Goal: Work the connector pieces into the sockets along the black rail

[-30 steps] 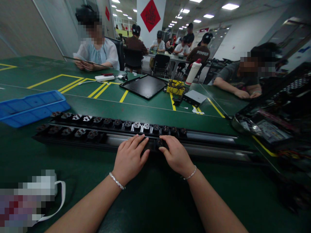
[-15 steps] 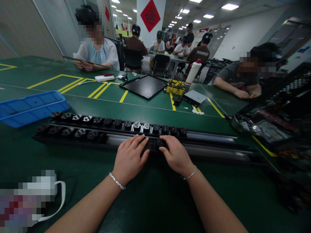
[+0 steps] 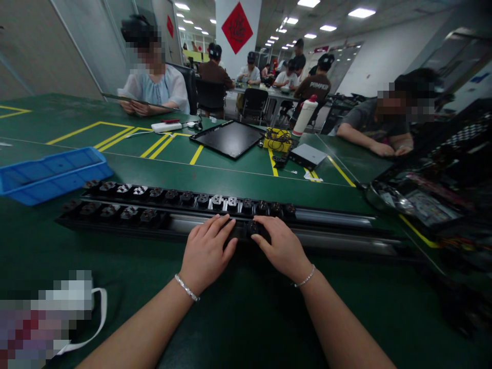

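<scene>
Two long black rails lie side by side on the green table. The far rail carries a row of black and white socket modules. In the near rail, several dark socket modules sit at the left end. My left hand rests over the middle of the near rail, fingers stretched out, palm down. Just right of it, my right hand pinches a small black socket module between thumb and fingers at the near rail. My fingers partly hide that module, so how it sits in the rail cannot be made out.
A blue plastic bin stands at the left. Behind the rails are a black flat panel, a yellow cable bundle, a grey box and a white bottle. An opened computer case is at right. Two people sit across the table.
Both hands keep nearly the same place at the near rail. My right wrist has shifted slightly to the right and down. The view has tilted a little.
</scene>
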Action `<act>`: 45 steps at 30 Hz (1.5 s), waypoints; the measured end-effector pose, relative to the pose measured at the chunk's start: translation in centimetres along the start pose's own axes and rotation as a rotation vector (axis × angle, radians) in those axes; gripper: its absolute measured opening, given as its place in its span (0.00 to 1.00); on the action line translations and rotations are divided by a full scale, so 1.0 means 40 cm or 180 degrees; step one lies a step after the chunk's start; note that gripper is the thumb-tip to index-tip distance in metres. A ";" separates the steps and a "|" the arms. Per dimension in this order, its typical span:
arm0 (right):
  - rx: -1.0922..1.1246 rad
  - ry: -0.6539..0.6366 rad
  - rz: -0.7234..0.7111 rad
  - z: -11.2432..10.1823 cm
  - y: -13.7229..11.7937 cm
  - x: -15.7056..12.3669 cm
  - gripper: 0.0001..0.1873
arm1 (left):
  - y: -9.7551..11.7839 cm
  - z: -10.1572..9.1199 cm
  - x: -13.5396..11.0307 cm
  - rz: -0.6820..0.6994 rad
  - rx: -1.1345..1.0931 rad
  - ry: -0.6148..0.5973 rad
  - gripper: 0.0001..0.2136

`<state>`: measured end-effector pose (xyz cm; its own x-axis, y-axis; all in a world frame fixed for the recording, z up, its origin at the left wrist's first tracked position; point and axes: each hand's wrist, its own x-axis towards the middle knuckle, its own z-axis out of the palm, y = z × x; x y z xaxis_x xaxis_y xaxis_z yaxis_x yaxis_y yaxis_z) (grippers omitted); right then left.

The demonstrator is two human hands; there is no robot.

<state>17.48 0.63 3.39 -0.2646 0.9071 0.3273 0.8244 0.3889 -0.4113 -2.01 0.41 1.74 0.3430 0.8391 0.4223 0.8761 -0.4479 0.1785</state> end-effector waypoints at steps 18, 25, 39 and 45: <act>-0.0416 0.0283 0.0036 0.021 -0.003 -0.026 0.19 | 0.002 -0.002 0.000 -0.0032 0.0015 -0.0069 0.18; -0.0560 0.0381 -0.0015 0.028 -0.002 -0.029 0.20 | 0.002 0.001 -0.001 -0.0030 0.0030 -0.0074 0.18; -0.0597 0.0500 -0.0059 0.031 -0.001 -0.031 0.19 | -0.001 0.004 -0.001 -0.0041 0.0042 -0.0087 0.18; -0.0570 0.0512 -0.0054 0.033 0.003 -0.032 0.19 | 0.001 0.006 -0.001 -0.0010 0.0007 -0.0013 0.18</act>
<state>17.26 -0.26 1.78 -0.2078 0.8578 0.4701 0.8999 0.3561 -0.2519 -1.92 0.45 1.53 0.3416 0.8417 0.4182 0.8779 -0.4446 0.1779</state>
